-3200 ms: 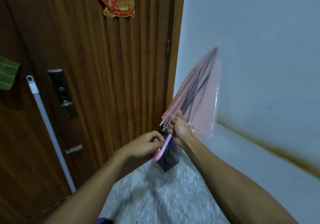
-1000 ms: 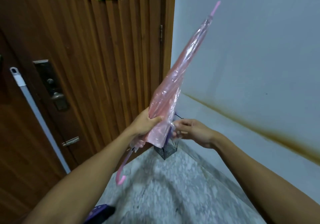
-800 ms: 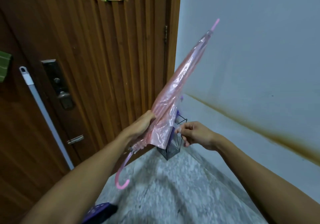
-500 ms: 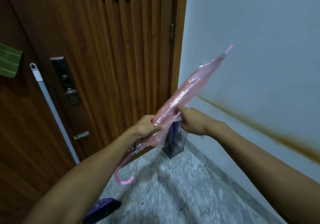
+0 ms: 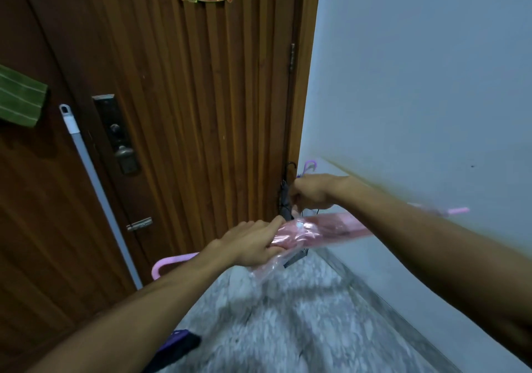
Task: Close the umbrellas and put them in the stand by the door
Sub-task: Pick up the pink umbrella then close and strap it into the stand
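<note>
The pink umbrella (image 5: 331,227) was the largest thing in play: folded, its clear pink canopy bunched along the shaft, it lay almost level across the corner between the wooden door (image 5: 201,99) and the pale wall (image 5: 431,70). Half a second earlier it had slanted upward with its tip high against the wall; now the tip (image 5: 457,210) pointed right, partly hidden behind the right forearm, and the curved handle (image 5: 172,261) stuck out to the left behind the left wrist. That swing suggested the closing was about finished and the umbrella was being brought round toward the stand, though it was not yet in it.

The stand (image 5: 296,256), a dark wire frame on the speckled floor (image 5: 288,329), was mostly hidden behind the hands; a dark umbrella (image 5: 285,199) and a purple handle (image 5: 309,166) rose from the corner above it, seemingly already stowed.

The left hand (image 5: 253,246) was clenched round the gathered canopy near the handle end. The right hand (image 5: 312,192) was curled just above the umbrella, seemingly pinching something small near the fabric, but blur hid what, so its grasp could not be told.
</note>
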